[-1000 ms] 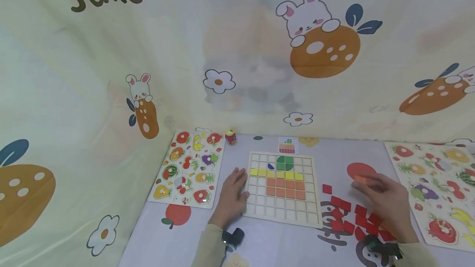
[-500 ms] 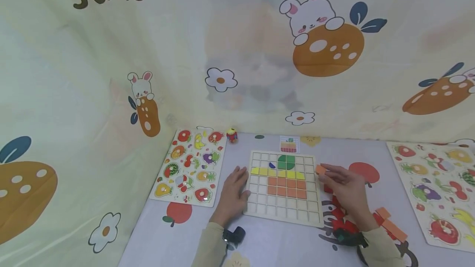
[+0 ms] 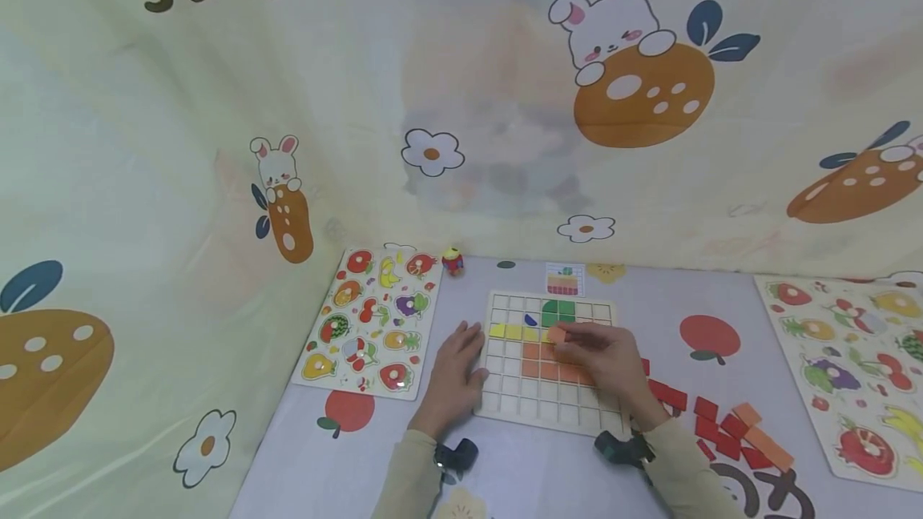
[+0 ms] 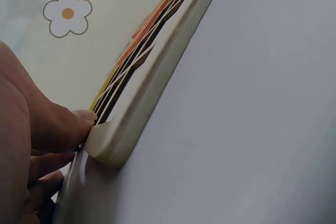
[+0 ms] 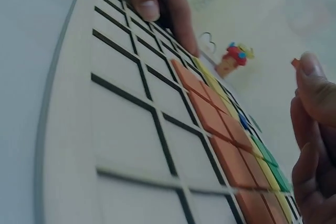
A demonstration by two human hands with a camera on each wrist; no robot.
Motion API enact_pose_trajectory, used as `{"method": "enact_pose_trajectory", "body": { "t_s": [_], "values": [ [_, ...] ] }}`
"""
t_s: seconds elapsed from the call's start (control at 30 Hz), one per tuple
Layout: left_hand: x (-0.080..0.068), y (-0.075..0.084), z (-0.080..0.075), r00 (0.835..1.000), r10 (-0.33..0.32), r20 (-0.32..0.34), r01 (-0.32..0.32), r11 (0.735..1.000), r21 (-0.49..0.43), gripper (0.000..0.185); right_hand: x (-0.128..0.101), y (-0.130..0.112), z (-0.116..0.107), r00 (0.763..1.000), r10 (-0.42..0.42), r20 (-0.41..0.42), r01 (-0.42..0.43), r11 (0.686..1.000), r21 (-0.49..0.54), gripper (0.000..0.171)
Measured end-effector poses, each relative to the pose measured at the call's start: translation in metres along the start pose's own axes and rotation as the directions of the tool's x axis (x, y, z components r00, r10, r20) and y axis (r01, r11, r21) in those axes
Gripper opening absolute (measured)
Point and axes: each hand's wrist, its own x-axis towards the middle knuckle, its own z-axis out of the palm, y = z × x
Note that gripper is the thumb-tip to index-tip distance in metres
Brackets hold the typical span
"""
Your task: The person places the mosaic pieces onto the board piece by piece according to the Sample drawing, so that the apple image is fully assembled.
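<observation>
- While the left hand (image 3: 454, 379) rests at the left side of the cream grid board (image 3: 505, 404), its fingers loosely extended and its thumb touching the rim, the right hand (image 3: 606, 355) pinches a small orange tile (image 3: 557, 335) between thumb and fingertip.
- The hands are apart, and the pinched tile is raised over the board, near its row of yellow pieces (image 3: 510, 332).
- Orange squares, a blue piece (image 3: 530, 319) and green pieces (image 3: 558, 312) also sit in the grid.
- Loose red tiles (image 3: 707, 428) lie to the board's right.
- Dark letters on the backdrop (image 3: 346, 62) read "Juice"; dark print (image 3: 788, 495) on the tablecloth cannot be made out.
</observation>
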Motion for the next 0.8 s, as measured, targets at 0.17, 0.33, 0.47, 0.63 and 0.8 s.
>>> {"method": "enact_pose_trajectory", "body": {
  "t_s": [0.17, 0.33, 0.47, 0.63, 0.8],
  "values": [
    [0.0, 0.001, -0.002, 1.0, 0.005, 0.002, -0.005, 1.0, -0.011, 0.061, 0.004, -0.009, 0.016, 0.996, 0.006, 0.088, 0.002, 0.995, -0.098, 0.039],
    [0.0, 0.002, -0.002, 1.0, 0.002, 0.011, -0.002, 1.0, -0.013, 0.061, 0.007, -0.02, 0.033, 0.989, -0.01, 0.146, 0.044, 0.972, -0.229, 0.036],
    [0.0, 0.003, -0.003, 1.0, 0.003, 0.013, -0.002, 1.0, -0.012, 0.061, 0.01, -0.025, 0.043, 0.988, -0.023, 0.154, 0.074, 0.94, -0.333, 0.034],
    [0.0, 0.004, -0.004, 1.0, 0.002, 0.018, -0.002, 1.0, -0.016, 0.061, 0.013, -0.031, 0.051, 0.988, -0.008, 0.154, 0.072, 0.905, -0.419, 0.032],
    [0.0, 0.005, -0.005, 1.0, -0.002, 0.021, 0.002, 1.0, -0.027, 0.061, 0.015, -0.032, 0.055, 0.987, 0.02, 0.158, 0.053, 0.894, -0.444, 0.035]
  ]
}}
